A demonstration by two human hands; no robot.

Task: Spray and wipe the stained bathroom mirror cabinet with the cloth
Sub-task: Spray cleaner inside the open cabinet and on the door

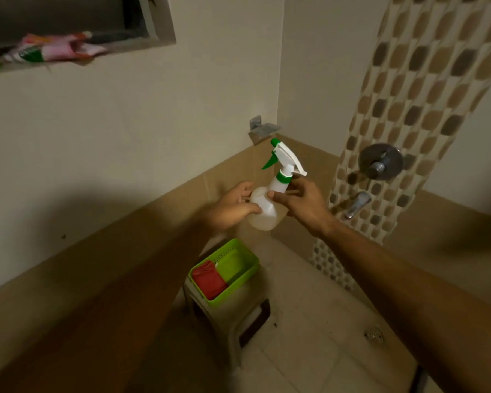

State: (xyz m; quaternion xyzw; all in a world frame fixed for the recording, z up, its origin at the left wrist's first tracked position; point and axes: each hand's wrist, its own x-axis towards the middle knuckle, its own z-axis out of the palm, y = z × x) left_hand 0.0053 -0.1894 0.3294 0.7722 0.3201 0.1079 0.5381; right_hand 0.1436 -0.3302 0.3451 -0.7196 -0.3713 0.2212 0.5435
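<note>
A white spray bottle [268, 207] with a green nozzle and trigger is held up in the air, tilted, in front of the tiled corner. My left hand [233, 207] grips its round body from the left. My right hand [302, 202] holds the bottle's neck and shoulder from the right, thumb across the front. Below, a folded red cloth [209, 279] lies in a green basket [240, 286], beside a green item. The mirror cabinet is not in view.
The basket stands on a beige plastic stool [233, 324] on the tiled floor. A metal soap holder [262, 130], a shower valve [380, 161] and a tap spout [357, 204] are on the walls. A wall niche [165, 26] at upper left holds packets. A floor drain [373, 334] lies at right.
</note>
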